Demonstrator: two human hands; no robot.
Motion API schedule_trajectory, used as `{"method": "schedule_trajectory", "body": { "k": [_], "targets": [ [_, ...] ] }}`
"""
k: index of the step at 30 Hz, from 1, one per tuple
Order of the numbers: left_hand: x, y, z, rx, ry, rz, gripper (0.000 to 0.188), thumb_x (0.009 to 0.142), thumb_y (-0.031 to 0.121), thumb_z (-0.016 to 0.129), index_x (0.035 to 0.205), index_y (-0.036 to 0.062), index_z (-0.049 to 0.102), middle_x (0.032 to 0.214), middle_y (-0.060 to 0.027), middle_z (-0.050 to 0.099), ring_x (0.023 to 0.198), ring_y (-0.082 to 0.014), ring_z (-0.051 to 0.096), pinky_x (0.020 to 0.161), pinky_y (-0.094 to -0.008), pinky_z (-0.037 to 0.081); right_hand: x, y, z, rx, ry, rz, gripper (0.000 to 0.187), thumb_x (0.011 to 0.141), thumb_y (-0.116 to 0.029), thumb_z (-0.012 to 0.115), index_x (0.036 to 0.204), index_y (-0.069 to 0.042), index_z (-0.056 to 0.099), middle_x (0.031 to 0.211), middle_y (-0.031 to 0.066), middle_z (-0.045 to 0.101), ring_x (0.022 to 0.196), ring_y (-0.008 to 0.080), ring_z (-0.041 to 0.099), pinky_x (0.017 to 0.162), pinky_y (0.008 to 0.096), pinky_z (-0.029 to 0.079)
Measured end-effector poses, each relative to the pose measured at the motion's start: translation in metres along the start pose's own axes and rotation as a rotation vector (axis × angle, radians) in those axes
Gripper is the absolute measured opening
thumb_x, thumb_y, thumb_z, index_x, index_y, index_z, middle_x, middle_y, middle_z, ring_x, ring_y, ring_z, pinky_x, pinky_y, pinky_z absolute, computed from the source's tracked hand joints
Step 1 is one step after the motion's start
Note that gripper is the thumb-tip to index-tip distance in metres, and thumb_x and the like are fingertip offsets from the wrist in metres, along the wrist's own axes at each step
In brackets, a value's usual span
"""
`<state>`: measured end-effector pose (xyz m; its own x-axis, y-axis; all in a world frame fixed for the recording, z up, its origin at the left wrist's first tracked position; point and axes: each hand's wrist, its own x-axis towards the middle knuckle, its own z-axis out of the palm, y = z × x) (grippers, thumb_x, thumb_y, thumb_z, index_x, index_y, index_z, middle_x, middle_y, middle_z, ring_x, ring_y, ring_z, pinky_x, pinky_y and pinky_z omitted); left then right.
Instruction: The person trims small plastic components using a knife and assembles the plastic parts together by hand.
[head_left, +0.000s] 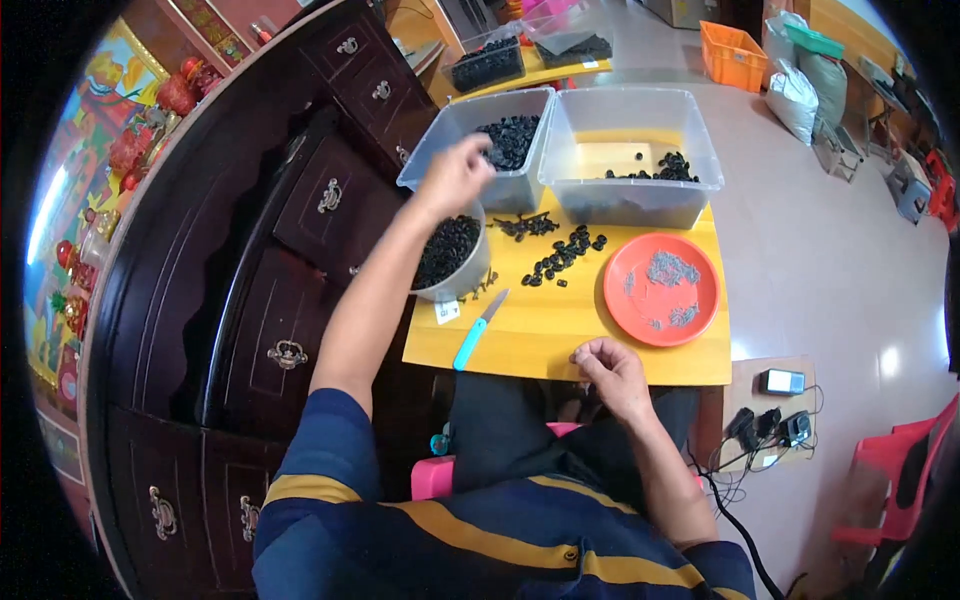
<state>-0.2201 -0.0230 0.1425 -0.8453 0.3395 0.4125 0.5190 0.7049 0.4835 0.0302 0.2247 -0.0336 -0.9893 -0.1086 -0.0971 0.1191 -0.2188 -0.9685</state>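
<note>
My left hand (458, 178) is raised over the near edge of the left clear bin (425, 163), which holds a heap of small black parts (511, 142). Its fingers are curled and smeared by motion, so what they hold does not show. At the front edge of the yellow table (550, 345) my right hand (612, 376) has thumb and forefinger pressed together. Anything in that pinch is too small to make out. Beyond it lie black ring-like pieces (563, 256) in a loose band. To their right, a red plate (660, 328) carries small grey pins (672, 268).
A knife (480, 330) with a turquoise handle lies beside a round tub (447, 258) of black parts. The right clear bin (632, 205) holds some black pieces. Dark drawers (260, 340) stand close on the left. Chargers and cables (770, 425) sit on a low board at right.
</note>
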Motion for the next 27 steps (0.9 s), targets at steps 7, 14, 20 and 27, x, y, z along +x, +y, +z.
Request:
{"method": "schedule_trajectory", "body": {
  "k": [7,14,20,27],
  "targets": [
    [-0.040,0.030,0.063,-0.160,-0.092,-0.064,0.015,0.085,0.010,0.068,0.097,0.0032,0.073,0.083,-0.0082,0.073,0.075,-0.0136,0.069,0.070,-0.0298,0.054,0.004,0.013,-0.001,-0.063,0.008,-0.077,0.019,0.096,-0.018,0.066,0.093,0.000,0.067,0.073,-0.0029,0.063,0.067,0.0040,0.056,0.062,0.0232,0.047],
    [-0.118,0.023,0.154,0.008,-0.175,-0.026,0.020,0.080,0.012,0.069,0.098,0.0044,0.072,0.083,-0.0141,0.069,0.078,-0.0316,0.068,0.072,-0.0406,0.054,0.002,0.001,-0.002,-0.175,0.029,-0.099,0.017,0.095,-0.016,0.066,0.093,0.001,0.067,0.071,-0.0019,0.063,0.065,0.0034,0.056,0.059,0.0228,0.047],
    [-0.117,0.017,0.164,0.019,-0.035,0.011,0.018,0.083,0.011,0.069,0.100,0.0051,0.072,0.084,-0.0138,0.069,0.075,-0.0292,0.068,0.069,-0.0375,0.054,0.001,0.003,-0.001,-0.087,0.031,-0.054,0.016,0.094,-0.015,0.067,0.094,0.000,0.067,0.074,-0.0015,0.065,0.067,0.0039,0.058,0.062,0.0231,0.049],
    [-0.096,0.004,0.170,0.177,-0.117,0.053,0.012,0.082,0.016,0.069,0.091,0.0099,0.074,0.086,-0.0118,0.068,0.081,-0.0326,0.067,0.073,-0.0439,0.054,-0.001,-0.005,-0.001,-0.075,0.021,-0.014,0.015,0.093,-0.015,0.067,0.094,0.000,0.067,0.075,-0.0008,0.065,0.067,0.0041,0.057,0.063,0.0237,0.049]
  ]
}}
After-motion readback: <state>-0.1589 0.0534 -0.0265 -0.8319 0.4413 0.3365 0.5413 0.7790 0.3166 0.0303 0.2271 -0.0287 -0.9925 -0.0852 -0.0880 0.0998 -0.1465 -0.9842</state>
